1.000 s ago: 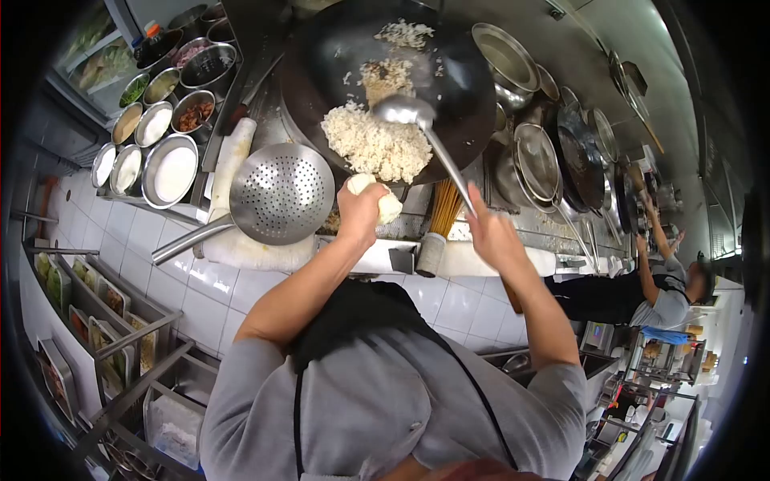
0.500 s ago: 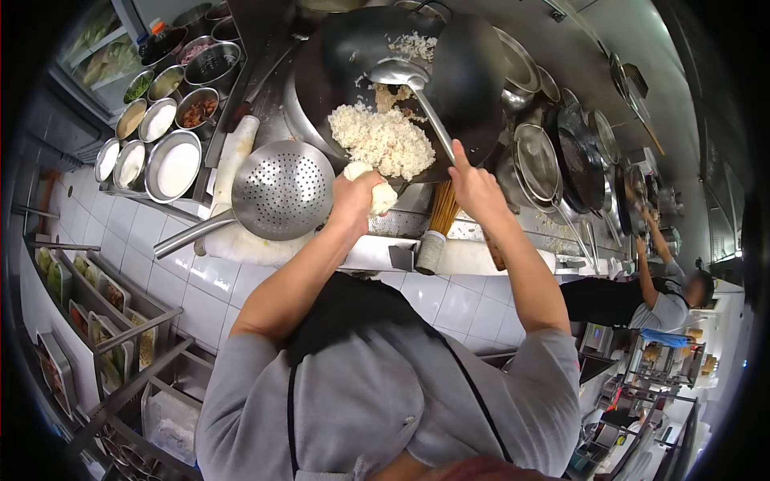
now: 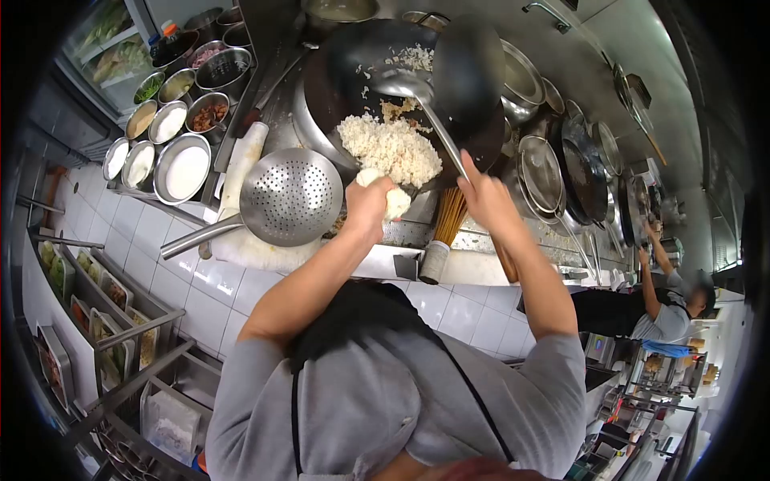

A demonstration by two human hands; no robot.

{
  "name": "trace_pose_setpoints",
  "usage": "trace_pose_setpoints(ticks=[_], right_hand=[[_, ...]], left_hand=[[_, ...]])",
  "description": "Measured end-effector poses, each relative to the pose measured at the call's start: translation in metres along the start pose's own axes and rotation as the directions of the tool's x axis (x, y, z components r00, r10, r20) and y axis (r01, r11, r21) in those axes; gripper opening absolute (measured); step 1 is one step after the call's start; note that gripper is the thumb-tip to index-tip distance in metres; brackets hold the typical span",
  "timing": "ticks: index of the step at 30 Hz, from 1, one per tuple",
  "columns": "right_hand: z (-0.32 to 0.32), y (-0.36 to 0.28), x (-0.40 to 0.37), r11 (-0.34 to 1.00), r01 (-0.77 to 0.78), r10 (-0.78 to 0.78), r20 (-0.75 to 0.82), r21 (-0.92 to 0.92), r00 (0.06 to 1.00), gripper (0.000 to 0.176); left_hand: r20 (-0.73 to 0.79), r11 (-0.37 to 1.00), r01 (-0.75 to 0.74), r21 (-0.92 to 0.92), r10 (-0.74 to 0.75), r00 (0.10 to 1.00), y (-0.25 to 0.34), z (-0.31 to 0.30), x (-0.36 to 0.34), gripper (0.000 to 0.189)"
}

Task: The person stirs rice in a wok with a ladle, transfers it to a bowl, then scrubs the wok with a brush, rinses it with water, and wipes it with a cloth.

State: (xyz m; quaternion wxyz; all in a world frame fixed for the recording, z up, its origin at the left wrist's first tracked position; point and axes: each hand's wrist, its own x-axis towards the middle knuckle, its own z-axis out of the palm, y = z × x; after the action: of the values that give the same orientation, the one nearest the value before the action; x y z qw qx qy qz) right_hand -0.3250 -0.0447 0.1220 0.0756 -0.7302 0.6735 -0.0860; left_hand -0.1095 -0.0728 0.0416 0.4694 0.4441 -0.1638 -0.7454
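Observation:
My left hand (image 3: 370,207) grips a bunched pale cloth (image 3: 395,202) at the wok's near edge. My right hand (image 3: 486,197) is closed round the handle of a metal ladle (image 3: 437,120), index finger along the shaft. The ladle's bowl rests low inside the dark wok (image 3: 337,72), behind a mound of cooked rice (image 3: 393,150). Brownish bits lie between bowl and mound, and loose rice (image 3: 414,57) clings to the far wall. Left of my left hand sits a perforated strainer (image 3: 290,196).
A bamboo brush (image 3: 446,228) stands between my hands. Seasoning bowls (image 3: 183,171) fill the left counter. Strainers (image 3: 541,172) and pans (image 3: 584,176) line the right side. A co-worker (image 3: 658,309) reaches forward at the far right.
The whole view has shifted, so the wok, strainer and bowls appear slightly lower and to the right. Both hands keep their holds on cloth and ladle.

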Motion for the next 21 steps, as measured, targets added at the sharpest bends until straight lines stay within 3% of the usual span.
trace_pose_setpoints(ticks=[3, 6, 9, 11, 13, 16, 21], right_hand=[[-0.001, 0.015, -0.042, 0.996, -0.014, 0.020, 0.062, -0.092, 0.998, 0.055], [0.012, 0.014, -0.001, 0.988, 0.019, -0.024, -0.025, -0.155, 0.999, 0.055], [0.021, 0.001, 0.040, 0.976, -0.133, 0.138, 0.018, -0.171, 0.990, 0.061], [0.010, 0.006, 0.020, 0.989, -0.063, 0.067, 0.026, -0.135, 0.997, 0.058], [-0.004, 0.007, -0.027, 0.991, -0.062, 0.073, 0.089, -0.119, 0.993, 0.056], [-0.002, 0.021, -0.037, 0.985, -0.073, 0.093, 0.123, -0.157, 0.988, 0.056], [0.011, 0.030, 0.023, 0.997, -0.027, 0.024, -0.048, -0.073, 0.999, 0.053]], left_hand=[[0.010, 1.000, -0.010, 0.003, 0.009, 1.000, -0.004, -0.002, 0.006, 0.012], [0.051, 0.999, 0.012, 0.037, -0.014, 0.999, -0.002, -0.005, 0.001, 0.010], [0.023, 0.998, 0.037, 0.044, -0.038, 0.999, 0.004, -0.001, 0.002, 0.011], [0.021, 1.000, 0.000, 0.012, 0.000, 1.000, 0.005, -0.003, 0.005, 0.013], [0.012, 1.000, -0.005, 0.021, 0.004, 1.000, 0.006, -0.003, 0.005, 0.013], [0.006, 0.999, -0.001, 0.051, 0.001, 1.000, 0.011, -0.001, 0.004, 0.012], [0.010, 0.999, -0.011, 0.039, 0.011, 1.000, 0.013, 0.004, 0.002, 0.013]])
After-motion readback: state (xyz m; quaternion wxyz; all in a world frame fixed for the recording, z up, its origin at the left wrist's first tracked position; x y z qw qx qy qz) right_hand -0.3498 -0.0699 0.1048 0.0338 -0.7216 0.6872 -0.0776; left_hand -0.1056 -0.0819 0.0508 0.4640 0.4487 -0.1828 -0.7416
